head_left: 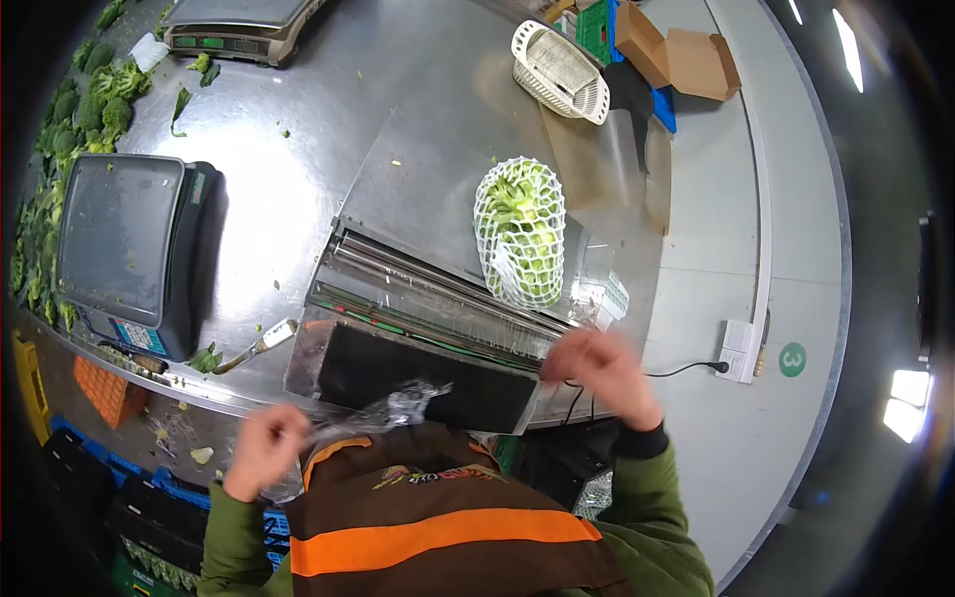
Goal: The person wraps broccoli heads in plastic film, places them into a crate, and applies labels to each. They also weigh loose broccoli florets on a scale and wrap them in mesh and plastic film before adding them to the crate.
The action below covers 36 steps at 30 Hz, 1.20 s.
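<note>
Steel worktable [343,90], two hands at the film wrapper [428,378] by its near edge.
Curled, the left hand [267,450] pinches clear film [393,408] that trails over the wrapper's black plate; the right hand [602,373] has bent fingers above the wrapper's right end, its grip too blurred to tell. Just beyond the rollers, toward the table's right edge, lies a green vegetable [519,234] in white netting. A knife [264,343] and scale [119,239] are near the left edge, beside loose broccoli [109,95].
</note>
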Motion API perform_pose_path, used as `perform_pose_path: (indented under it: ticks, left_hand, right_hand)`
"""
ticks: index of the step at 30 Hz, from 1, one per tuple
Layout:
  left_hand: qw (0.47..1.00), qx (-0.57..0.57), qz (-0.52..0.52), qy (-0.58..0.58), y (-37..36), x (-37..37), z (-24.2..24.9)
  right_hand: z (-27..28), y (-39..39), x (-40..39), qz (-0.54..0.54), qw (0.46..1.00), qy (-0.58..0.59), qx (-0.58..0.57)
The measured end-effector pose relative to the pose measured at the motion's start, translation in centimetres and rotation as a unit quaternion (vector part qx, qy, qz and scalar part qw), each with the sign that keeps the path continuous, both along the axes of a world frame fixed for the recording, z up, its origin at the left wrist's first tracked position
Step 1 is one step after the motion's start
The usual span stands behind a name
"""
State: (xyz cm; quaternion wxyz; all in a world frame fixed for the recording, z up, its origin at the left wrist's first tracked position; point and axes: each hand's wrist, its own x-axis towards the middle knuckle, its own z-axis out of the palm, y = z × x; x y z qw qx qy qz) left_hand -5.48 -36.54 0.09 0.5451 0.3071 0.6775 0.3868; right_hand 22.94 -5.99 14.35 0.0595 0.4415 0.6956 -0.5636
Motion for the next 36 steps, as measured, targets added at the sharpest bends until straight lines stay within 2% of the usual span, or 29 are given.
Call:
perform_pose_path:
  ticks: [1, 2, 3, 5, 6, 8, 9, 10, 11, 12, 13, 14, 15, 17, 20, 22, 24, 25, 27, 28, 30, 33, 36]
  left_hand:
    - [0.992, 0.018, 0.107, 0.06, 0.4, -0.9, 0.8]
    - [0.97, 0.079, 0.179, 0.147, 1.0, -2.2, 0.9]
    - [0.935, 0.108, 0.237, 0.24, 2.9, -3.5, 1.9]
    - [0.846, 0.18, 0.302, 0.402, 6.2, -6.3, 2.8]
    - [0.847, 0.114, 0.299, 0.424, 7.2, -7.9, 3.2]
    - [0.795, 0.119, 0.208, 0.557, 12.6, -9.2, 5.5]
    - [0.739, 0.112, 0.158, 0.646, 14.4, -9.8, 4.7]
    - [0.672, 0.104, 0.105, 0.726, 16.0, -10.1, 3.7]
    - [0.69, 0.121, 0.082, 0.709, 17.4, -9.9, 3.1]
    - [0.707, 0.138, 0.059, 0.692, 18.9, -9.3, 2.8]
    - [0.747, 0.155, 0.059, 0.644, 20.5, -8.3, 2.8]
    - [0.781, 0.13, 0.053, 0.609, 22.0, -7.4, 2.6]
    - [0.861, 0.035, 0.062, 0.504, 23.8, -5.7, 3.5]
    - [0.82, 0.131, 0.06, 0.554, 26.1, -4.3, 0.7]
    - [0.828, 0.192, 0.074, 0.522, 29.2, -2.4, -1.0]
    - [0.9, 0.227, 0.076, 0.364, 31.1, -0.3, -0.6]
    - [0.897, 0.267, 0.037, 0.351, 32.6, 2.0, 0.0]
    - [0.897, 0.267, 0.038, 0.35, 33.3, 2.9, 0.7]
    - [0.949, 0.101, -0.099, 0.281, 34.6, 3.6, 1.8]
    - [0.95, 0.1, -0.097, 0.28, 34.9, 3.5, 1.2]
    - [0.966, 0.115, -0.121, 0.196, 35.6, 3.5, -0.9]
    - [0.978, 0.124, -0.109, 0.129, 36.0, 3.6, -2.7]
    - [0.981, 0.091, -0.091, 0.148, 36.3, 3.3, -2.9]
  right_hand:
    - [0.4, 1.5, -1.2, -0.093, 0.991, 0.021, 0.099]
    - [0.8, 3.4, -3.4, -0.02, 0.964, 0.03, 0.265]
    - [0.6, 5.3, -5.7, 0.052, 0.904, 0.039, 0.422]
    - [-0.9, 8.8, -9.1, 0.18, 0.814, 0.11, 0.541]
    - [-1.6, 9.7, -10.2, 0.183, 0.813, 0.108, 0.542]
    - [-3.2, 10.4, -11.7, 0.283, 0.793, 0.006, 0.539]
    - [-3.9, 10.5, -11.9, 0.282, 0.794, 0.005, 0.538]
    - [-4.6, 10.6, -12.0, 0.304, 0.776, -0.059, 0.549]
    - [-5.2, 10.8, -12.0, 0.326, 0.754, -0.122, 0.557]
    - [-5.6, 11.0, -11.8, 0.326, 0.756, -0.122, 0.555]
    - [-5.9, 11.3, -11.5, 0.298, 0.771, -0.124, 0.549]
    - [-6.2, 11.6, -11.1, 0.269, 0.786, -0.127, 0.542]
    - [-6.3, 12.0, -10.8, 0.267, 0.787, -0.128, 0.541]
    - [-6.4, 12.9, -10.1, 0.219, 0.82, -0.144, 0.509]
    - [-6.3, 13.2, -9.4, 0.19, 0.828, -0.153, 0.505]
    - [-6.6, 13.4, -9.1, 0.186, 0.826, -0.149, 0.511]
    - [-6.9, 13.8, -9.0, 0.187, 0.823, -0.142, 0.518]
    - [-7.1, 14.1, -8.8, 0.186, 0.824, -0.136, 0.517]
    - [-7.2, 14.4, -8.7, 0.189, 0.825, -0.129, 0.516]
    - [-7.2, 14.4, -8.7, 0.183, 0.829, -0.129, 0.513]
    - [-7.2, 14.4, -8.6, 0.178, 0.833, -0.129, 0.508]
    - [-7.2, 14.4, -8.2, 0.166, 0.842, -0.116, 0.5]
    - [-7.1, 14.5, -8.3, 0.178, 0.816, -0.075, 0.544]
